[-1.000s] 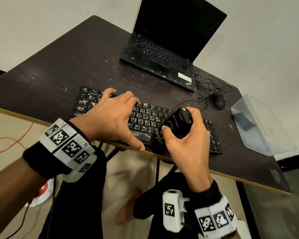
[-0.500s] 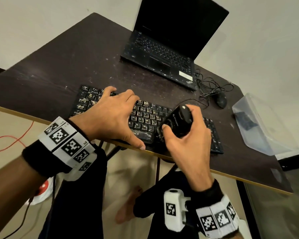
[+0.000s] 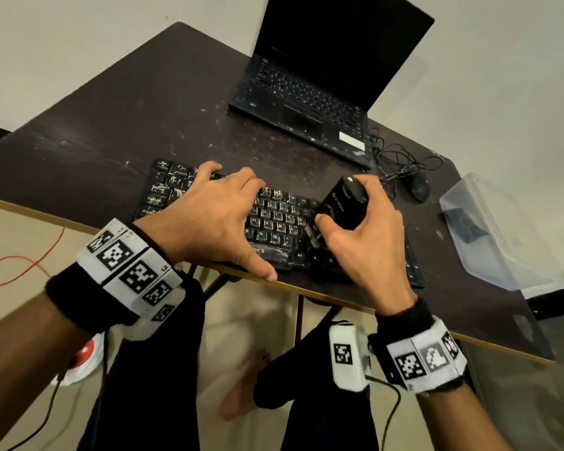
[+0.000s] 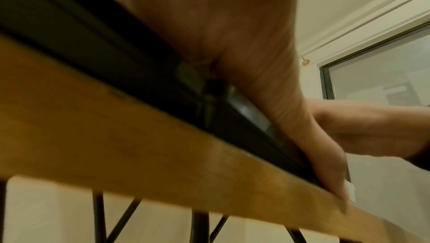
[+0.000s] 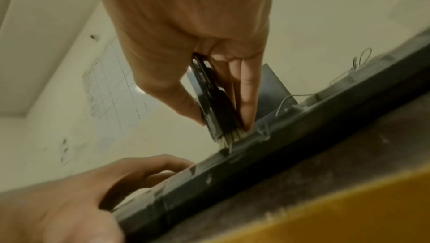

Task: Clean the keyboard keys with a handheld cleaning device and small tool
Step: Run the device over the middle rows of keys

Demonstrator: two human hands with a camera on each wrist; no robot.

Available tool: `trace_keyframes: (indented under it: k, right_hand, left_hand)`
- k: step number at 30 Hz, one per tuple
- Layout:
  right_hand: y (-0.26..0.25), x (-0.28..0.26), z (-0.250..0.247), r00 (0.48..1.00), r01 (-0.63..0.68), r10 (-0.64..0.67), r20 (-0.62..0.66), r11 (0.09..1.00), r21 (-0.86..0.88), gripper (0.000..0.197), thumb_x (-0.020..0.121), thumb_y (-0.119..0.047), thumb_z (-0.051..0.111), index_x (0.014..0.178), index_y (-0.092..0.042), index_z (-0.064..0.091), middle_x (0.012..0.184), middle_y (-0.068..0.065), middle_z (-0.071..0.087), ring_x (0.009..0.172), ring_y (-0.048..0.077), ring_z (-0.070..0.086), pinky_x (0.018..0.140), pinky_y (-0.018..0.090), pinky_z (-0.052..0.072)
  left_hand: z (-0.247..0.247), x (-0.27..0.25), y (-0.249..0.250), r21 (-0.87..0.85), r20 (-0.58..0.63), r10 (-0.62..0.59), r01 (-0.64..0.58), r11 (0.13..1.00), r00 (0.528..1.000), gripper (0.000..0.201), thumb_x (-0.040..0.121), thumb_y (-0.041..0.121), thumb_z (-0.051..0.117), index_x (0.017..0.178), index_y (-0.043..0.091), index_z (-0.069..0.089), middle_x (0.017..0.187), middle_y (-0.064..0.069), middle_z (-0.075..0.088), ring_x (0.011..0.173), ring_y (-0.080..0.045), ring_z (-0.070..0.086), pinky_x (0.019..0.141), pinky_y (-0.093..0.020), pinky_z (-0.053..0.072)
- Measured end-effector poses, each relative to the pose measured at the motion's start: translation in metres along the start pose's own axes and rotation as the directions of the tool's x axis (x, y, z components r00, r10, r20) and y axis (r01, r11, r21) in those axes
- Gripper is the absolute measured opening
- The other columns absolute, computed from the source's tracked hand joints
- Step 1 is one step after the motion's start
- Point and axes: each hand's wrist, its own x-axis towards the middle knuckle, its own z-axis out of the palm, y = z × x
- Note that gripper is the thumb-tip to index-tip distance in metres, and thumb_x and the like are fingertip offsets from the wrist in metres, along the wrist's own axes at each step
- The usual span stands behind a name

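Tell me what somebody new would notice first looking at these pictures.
Probably the right hand gripping a black handheld cleaning device, its pale bristles down on the grimy black keyboard at the table's near edge. The left hand lies spread over the keyboard's left half, thumb at its front edge. Behind, an open laptop has a dark screen.

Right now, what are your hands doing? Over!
Left hand flat, steadying keyboard. Right hand grips cleaning device, bristles on the keys. Nothing in the way.
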Motion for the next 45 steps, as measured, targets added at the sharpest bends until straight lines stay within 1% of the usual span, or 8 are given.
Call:
trace_keyframes:
  k: [9,16,21,29,34,38,41,45]
  right_hand:
    - [0.008,0.029,-0.008,0.985,0.075,-0.081,0.153,0.996,0.044,0.045,0.08,-0.016,0.088,0.111,-0.03,0.059,0.093,-0.014,0.071,0.089,0.002,0.071,0.085,0.041,0.061]
    - [0.021,0.039,-0.025,0.901,0.195,-0.238,0.362,0.969,0.151,0.045,0.081,-0.012,0.086,0.116,-0.021,0.061,0.111,0.004,0.075,0.108,0.029,0.075,0.094,0.059,0.06]
    - [0.016,0.035,-0.027,0.822,0.282,-0.34,0.457,0.94,0.191,0.047,0.082,0.0,0.087,0.119,-0.016,0.061,0.113,0.002,0.077,0.108,0.022,0.076,0.098,0.048,0.061]
    - [0.018,0.049,-0.025,0.798,0.315,-0.353,0.488,0.935,0.161,0.049,0.082,-0.001,0.087,0.121,-0.017,0.061,0.116,0.001,0.074,0.109,0.021,0.075,0.097,0.046,0.061]
    - [0.02,0.061,-0.027,0.902,0.269,-0.275,0.333,0.961,0.064,0.056,0.083,-0.005,0.086,0.128,-0.025,0.06,0.106,-0.004,0.068,0.09,0.016,0.074,0.073,0.041,0.064]
    - [0.013,0.036,-0.018,0.881,0.3,-0.318,0.351,0.948,0.105,0.066,0.082,-0.004,0.084,0.137,-0.031,0.059,0.099,-0.002,0.069,0.085,0.019,0.071,0.081,0.041,0.061]
    - [0.015,0.049,-0.016,0.94,0.221,-0.228,0.256,0.974,0.056,0.065,0.082,-0.007,0.084,0.135,-0.037,0.06,0.106,-0.005,0.07,0.091,0.013,0.068,0.085,0.04,0.059]
    - [0.002,0.031,-0.01,0.921,0.262,-0.262,0.288,0.964,0.039,0.054,0.081,-0.009,0.081,0.121,-0.038,0.059,0.085,-0.007,0.066,0.075,0.016,0.065,0.071,0.039,0.058]
  left_hand:
    - [0.0,0.0,0.001,-0.003,-0.001,0.001,-0.001,1.0,1.0,0.15,0.038,0.109,0.039,0.155,0.016,0.029,0.143,0.01,0.039,0.134,-0.009,0.043,0.127,-0.047,0.003]
    - [-0.001,0.0,0.0,-0.016,0.028,-0.01,0.011,1.0,1.0,0.151,0.038,0.11,0.04,0.157,0.018,0.025,0.145,0.011,0.037,0.136,-0.009,0.042,0.128,-0.047,0.001]
    - [-0.003,0.0,0.0,-0.019,0.046,-0.01,0.011,1.0,0.999,0.15,0.039,0.11,0.04,0.156,0.019,0.025,0.145,0.011,0.036,0.136,-0.009,0.041,0.128,-0.047,0.0]
    - [-0.002,0.0,-0.001,-0.007,0.044,-0.015,0.015,1.0,0.999,0.15,0.04,0.111,0.041,0.156,0.018,0.025,0.143,0.011,0.037,0.135,-0.009,0.042,0.128,-0.047,0.001]
    - [-0.004,-0.001,0.002,-0.028,0.047,-0.016,0.017,0.999,0.999,0.147,0.045,0.107,0.054,0.158,0.018,0.023,0.146,0.011,0.036,0.137,-0.009,0.04,0.128,-0.045,-0.002]
    - [-0.003,-0.001,0.0,-0.034,0.043,-0.022,0.023,0.999,0.999,0.146,0.045,0.108,0.054,0.157,0.019,0.024,0.145,0.012,0.036,0.137,-0.008,0.04,0.128,-0.045,-0.002]
    - [-0.002,-0.001,0.001,-0.028,0.047,-0.016,0.018,0.999,0.999,0.146,0.047,0.108,0.053,0.158,0.018,0.022,0.146,0.011,0.035,0.136,-0.009,0.04,0.128,-0.045,-0.002]
    - [-0.002,0.0,0.0,-0.016,0.033,-0.012,0.013,1.0,0.999,0.148,0.041,0.11,0.043,0.156,0.019,0.025,0.143,0.012,0.037,0.133,-0.008,0.042,0.128,-0.046,0.0]
